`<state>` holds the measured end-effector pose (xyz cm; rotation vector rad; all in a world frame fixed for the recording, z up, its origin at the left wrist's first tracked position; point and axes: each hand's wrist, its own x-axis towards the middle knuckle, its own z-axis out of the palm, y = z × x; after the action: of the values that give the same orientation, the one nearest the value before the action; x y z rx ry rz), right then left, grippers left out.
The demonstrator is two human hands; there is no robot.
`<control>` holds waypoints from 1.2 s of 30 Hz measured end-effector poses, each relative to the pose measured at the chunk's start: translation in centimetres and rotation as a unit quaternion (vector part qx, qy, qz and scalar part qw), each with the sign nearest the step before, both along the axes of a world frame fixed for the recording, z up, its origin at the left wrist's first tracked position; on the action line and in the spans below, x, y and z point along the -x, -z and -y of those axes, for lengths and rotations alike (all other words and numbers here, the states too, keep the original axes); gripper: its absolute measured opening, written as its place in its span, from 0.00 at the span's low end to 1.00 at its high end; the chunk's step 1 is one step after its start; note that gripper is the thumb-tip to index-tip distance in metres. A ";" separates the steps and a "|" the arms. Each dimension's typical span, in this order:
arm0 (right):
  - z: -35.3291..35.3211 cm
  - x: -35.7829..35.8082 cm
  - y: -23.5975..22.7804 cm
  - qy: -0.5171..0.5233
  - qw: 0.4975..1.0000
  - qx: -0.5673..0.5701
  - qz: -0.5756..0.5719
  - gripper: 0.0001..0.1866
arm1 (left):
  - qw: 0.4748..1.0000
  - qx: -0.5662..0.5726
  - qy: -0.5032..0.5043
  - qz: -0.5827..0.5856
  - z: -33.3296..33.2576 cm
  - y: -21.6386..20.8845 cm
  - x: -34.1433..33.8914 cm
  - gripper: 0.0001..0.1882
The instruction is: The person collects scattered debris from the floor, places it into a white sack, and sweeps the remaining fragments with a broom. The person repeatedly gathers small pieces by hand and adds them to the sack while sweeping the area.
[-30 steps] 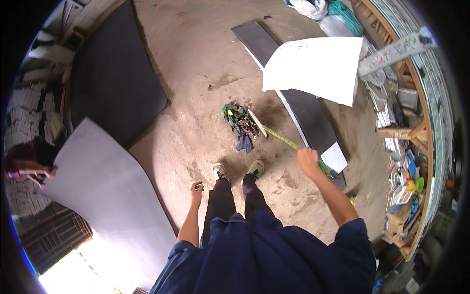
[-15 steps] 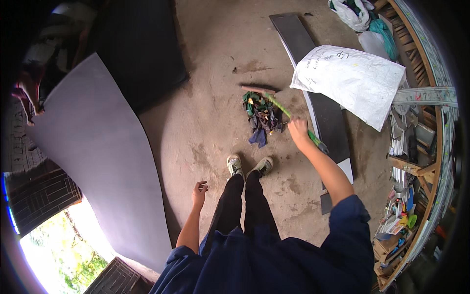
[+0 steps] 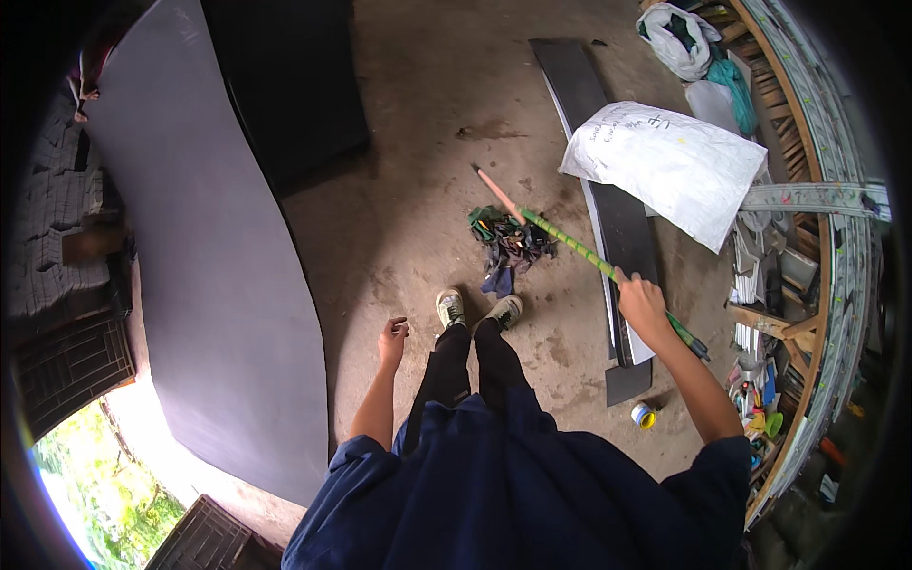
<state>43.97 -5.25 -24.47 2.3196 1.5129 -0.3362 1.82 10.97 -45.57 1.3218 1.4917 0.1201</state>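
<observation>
Right hand grips a green pole, its wooden head at the far edge of scraps beyond the shoes; the left hand hangs half open, apparently empty. The scraps lie gathered in one heap, still on the floor.

Wooden crosspiece swung slantwise, grey sheet moved forward, can uncovered
</observation>
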 end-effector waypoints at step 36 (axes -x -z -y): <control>15.2 -18.8 -17.3 -0.005 0.954 0.083 0.287 0.07 | 0.976 -0.017 0.101 0.191 -6.6 -3.0 -25.0 0.13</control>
<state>62.75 -20.49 -7.17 2.0288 1.1535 0.1982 26.79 17.55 -42.60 1.3807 1.0308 0.2544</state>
